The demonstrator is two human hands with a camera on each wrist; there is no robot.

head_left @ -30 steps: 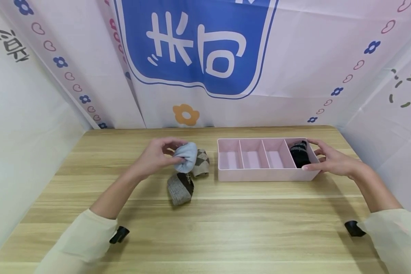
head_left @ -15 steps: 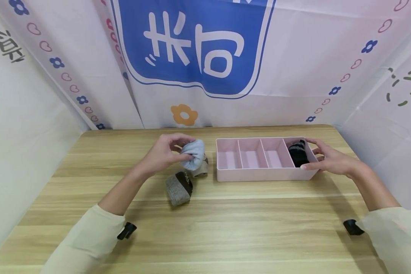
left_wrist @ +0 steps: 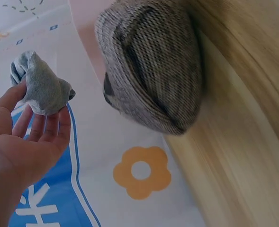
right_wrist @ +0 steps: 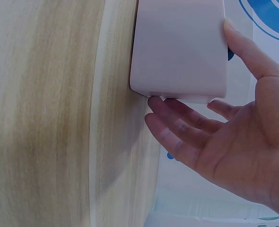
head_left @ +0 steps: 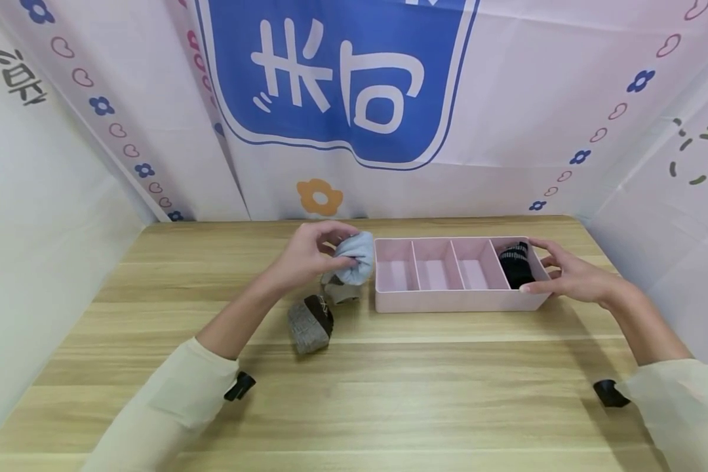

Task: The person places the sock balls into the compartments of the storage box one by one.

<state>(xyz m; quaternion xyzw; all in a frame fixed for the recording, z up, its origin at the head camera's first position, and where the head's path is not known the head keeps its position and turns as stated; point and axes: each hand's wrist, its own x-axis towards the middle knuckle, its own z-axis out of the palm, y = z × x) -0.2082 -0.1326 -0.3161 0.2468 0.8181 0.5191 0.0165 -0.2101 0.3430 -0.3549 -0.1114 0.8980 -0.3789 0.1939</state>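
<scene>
My left hand point(head_left: 314, 257) pinches a light blue balled-up sock point(head_left: 356, 257) between thumb and fingers, raised just left of the pink divided storage box point(head_left: 448, 301). Below it lies an argyle sock ball point(head_left: 343, 293), partly covered by the held one. A grey sock ball with a dark band point(head_left: 310, 326) rests on the table nearer to me; a ribbed grey-brown sock ball point(left_wrist: 153, 66) looms large in the left wrist view. My right hand point(head_left: 578, 275) grips the box's right end, thumb at the front rim, fingers against the end wall point(right_wrist: 179, 52).
A black sock ball point(head_left: 516, 267) fills the box's rightmost compartment; the other compartments show bare floors. The wooden table point(head_left: 389, 393) reaches back to a printed cloth point(head_left: 484, 131), with cloth walls at both sides.
My left hand has carried the light blue sock ball rightward and slightly back, from above the grey socks to the box's left end. The right hand keeps its place on the box.
</scene>
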